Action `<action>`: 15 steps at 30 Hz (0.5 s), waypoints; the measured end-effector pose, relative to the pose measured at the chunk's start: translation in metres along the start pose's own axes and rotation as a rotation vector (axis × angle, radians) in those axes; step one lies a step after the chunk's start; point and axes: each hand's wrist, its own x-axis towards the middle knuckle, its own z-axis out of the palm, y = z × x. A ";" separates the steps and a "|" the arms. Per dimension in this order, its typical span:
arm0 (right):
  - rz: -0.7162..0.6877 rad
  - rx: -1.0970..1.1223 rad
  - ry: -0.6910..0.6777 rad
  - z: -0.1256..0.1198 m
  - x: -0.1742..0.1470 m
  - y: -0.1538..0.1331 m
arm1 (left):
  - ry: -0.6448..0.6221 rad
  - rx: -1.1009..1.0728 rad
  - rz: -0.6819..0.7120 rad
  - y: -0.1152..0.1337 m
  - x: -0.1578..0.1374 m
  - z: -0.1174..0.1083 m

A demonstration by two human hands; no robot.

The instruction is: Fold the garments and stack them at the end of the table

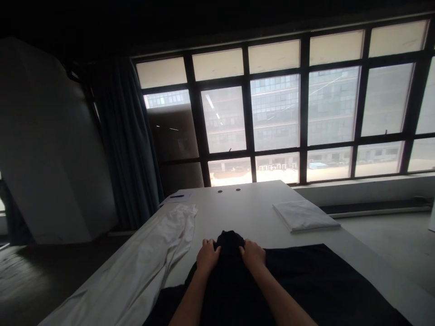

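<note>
Head view: we have both hands on a black cloth (231, 276), which lies across the near part of the white desk (244, 215). Our left hand (207, 257) and right hand (254, 254) are apart, one on each side of a bunched, raised fold, and each is closed on the fabric with the thumb turned inward. The top of that fold rises between them, while the cloth spreads flat to our right as far as a straight far edge and shows again beyond our left forearm. It is too dark for us to tell its seams.

To our left, a rumpled white cloth (149, 258) runs lengthwise along the desk, near the black one. On the right, farther off, a folded white cloth (304, 216) lies flat by the edge. At the far left corner we see a pen (176, 196) on paper (185, 198). Beyond the desk are large windows (275, 113), with a dark blue curtain (124, 149) on the left.
</note>
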 end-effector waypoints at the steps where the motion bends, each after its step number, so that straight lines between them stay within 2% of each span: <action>1: -0.003 0.038 0.018 0.002 0.001 0.001 | 0.009 -0.028 0.008 0.000 0.000 -0.001; 7: -0.007 0.406 0.086 0.005 0.011 0.005 | 0.025 -0.307 0.080 -0.003 0.004 -0.016; 11: 0.003 0.697 0.028 0.004 0.020 0.005 | -0.084 -0.530 0.115 -0.006 0.007 -0.023; 15: -0.025 0.884 0.010 0.005 0.021 0.006 | -0.193 -0.668 0.161 -0.010 0.007 -0.025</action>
